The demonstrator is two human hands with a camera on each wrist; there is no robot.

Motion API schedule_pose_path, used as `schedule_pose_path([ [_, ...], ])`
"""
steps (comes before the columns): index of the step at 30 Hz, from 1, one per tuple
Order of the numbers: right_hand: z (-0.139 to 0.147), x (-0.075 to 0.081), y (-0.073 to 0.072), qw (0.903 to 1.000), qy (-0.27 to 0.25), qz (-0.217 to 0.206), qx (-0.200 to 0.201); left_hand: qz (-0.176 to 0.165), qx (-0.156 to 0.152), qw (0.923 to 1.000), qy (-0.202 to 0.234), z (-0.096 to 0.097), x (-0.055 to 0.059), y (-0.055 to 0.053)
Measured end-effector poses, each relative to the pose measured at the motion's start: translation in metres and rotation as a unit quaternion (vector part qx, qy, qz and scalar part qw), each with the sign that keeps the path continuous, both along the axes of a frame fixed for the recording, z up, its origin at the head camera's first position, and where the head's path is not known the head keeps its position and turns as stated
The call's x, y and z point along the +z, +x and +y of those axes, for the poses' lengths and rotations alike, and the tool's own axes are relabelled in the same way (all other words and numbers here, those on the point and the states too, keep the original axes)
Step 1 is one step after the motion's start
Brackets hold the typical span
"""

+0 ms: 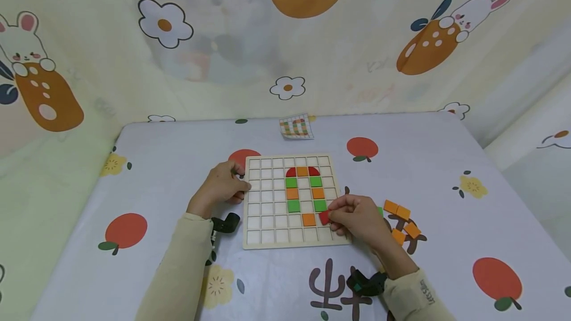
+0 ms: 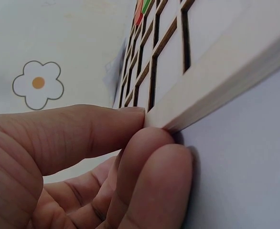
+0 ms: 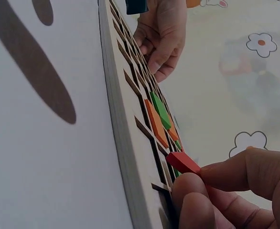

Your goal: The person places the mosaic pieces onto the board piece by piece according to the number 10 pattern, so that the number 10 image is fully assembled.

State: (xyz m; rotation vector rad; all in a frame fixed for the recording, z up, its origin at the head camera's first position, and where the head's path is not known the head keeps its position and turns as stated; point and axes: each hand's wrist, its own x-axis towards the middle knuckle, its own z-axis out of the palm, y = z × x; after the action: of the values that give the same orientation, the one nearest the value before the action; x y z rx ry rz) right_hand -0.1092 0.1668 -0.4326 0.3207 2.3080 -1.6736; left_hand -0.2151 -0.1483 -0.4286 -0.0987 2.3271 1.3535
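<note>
A pale wooden grid board (image 1: 285,246) lies on the table. My left hand (image 1: 220,185) holds its left edge, thumb on the rim and fingertips against the side in the left wrist view. Between the thumb and fingers of my right hand (image 1: 361,219) is a red tile (image 3: 183,162), tilted over a cell at the board's lower right. Just left of it sits an orange tile (image 1: 309,220). Two columns of alternating green and orange tiles run up the board, topped by two rounded red tiles (image 1: 314,171) with an orange tile (image 1: 302,171) between them.
Several loose orange tiles (image 1: 411,230) lie right of my right hand, beside a partly hidden green tile (image 1: 380,211). Behind the board is a small card (image 1: 296,127) with a coloured grid pattern. A printed cloth (image 1: 214,98) hangs at the table's back.
</note>
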Motion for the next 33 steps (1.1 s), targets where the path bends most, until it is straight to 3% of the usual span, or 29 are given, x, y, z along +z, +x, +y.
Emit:
schedule_pose_path([
  [33, -0.003, -0.0018, 0.0007, 0.9997, 0.023, 0.011, 0.006, -0.005, 0.001, 0.9998, 0.019, -0.0013, -0.0004, -0.0014],
])
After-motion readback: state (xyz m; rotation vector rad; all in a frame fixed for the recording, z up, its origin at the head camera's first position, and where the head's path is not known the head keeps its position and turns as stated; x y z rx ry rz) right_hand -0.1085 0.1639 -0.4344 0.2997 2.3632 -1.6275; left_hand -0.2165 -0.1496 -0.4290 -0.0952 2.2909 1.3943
